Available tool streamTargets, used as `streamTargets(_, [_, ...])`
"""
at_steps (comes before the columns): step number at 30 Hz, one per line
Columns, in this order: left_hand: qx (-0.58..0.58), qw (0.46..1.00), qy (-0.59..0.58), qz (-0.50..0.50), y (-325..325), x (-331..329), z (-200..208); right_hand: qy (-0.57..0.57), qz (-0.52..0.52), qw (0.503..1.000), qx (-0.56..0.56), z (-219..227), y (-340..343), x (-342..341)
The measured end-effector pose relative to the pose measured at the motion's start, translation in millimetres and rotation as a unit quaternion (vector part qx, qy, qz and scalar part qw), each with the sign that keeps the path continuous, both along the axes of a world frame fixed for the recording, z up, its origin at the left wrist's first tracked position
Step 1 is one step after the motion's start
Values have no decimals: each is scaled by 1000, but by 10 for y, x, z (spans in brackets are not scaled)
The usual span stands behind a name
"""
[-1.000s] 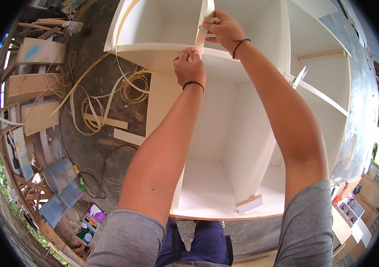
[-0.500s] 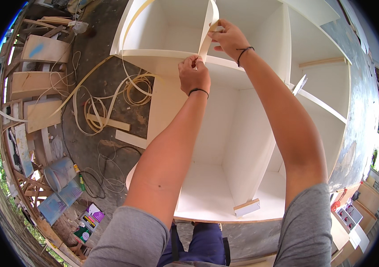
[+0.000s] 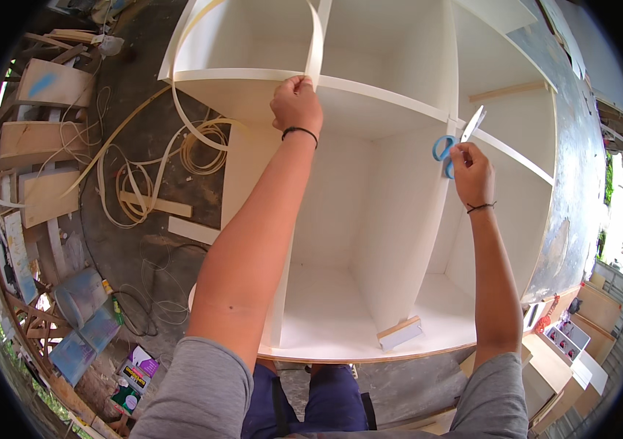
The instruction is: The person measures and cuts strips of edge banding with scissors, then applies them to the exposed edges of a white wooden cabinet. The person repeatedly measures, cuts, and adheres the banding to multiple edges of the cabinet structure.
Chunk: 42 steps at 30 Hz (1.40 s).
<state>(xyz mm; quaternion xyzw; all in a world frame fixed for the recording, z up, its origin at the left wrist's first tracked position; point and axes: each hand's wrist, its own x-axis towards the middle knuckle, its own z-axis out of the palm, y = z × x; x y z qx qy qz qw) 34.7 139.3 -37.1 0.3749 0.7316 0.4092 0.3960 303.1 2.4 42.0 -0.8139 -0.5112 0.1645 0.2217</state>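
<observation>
My left hand [image 3: 298, 107] pinches a long cream edging strip [image 3: 316, 51] at the front edge of a shelf in a white cabinet [image 3: 326, 212]. From that pinch the strip rises, loops over to the left and trails toward the floor. My right hand [image 3: 473, 174] has closed on a pair of scissors [image 3: 474, 124] with blue handles, at the junction of a shelf and an upright panel. The scissor blades point up and away from me. How far the blades are apart is hard to make out.
Coils of the same strip [image 3: 204, 148] lie on the dark floor left of the cabinet, near loose wood pieces [image 3: 193, 228]. A small block [image 3: 400, 334] rests on the cabinet's near edge. Stacked boards and boxes [image 3: 51, 143] line the left side.
My right hand has let go of the strip, moved right and nearer, and picked up the scissors that lay on the cabinet. My left hand still pinches the strip.
</observation>
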Motion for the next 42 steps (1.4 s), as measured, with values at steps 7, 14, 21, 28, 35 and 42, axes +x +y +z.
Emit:
streamTargets(7, [76,996,45,7,-90,57,5,-43,-22,995,-86,-201,118,-10])
streamTargets(14, [61,998,26,0,-117,9,64,-161,24,974,-158,-16,262,-192])
streamTargets(21, [88,996,-27,0,-88,3,-74,-31,37,989,-140,-100,193,61])
streamTargets(28, [104,992,-64,-8,-78,5,-40,-121,9,991,-51,-275,69,107])
streamTargets(35, [93,991,-93,-10,-69,-16,-16,-31,5,986,-164,-261,168,266])
streamTargets(42, [99,991,-91,9,-76,-11,-65,287,18,949,-133,106,64,368])
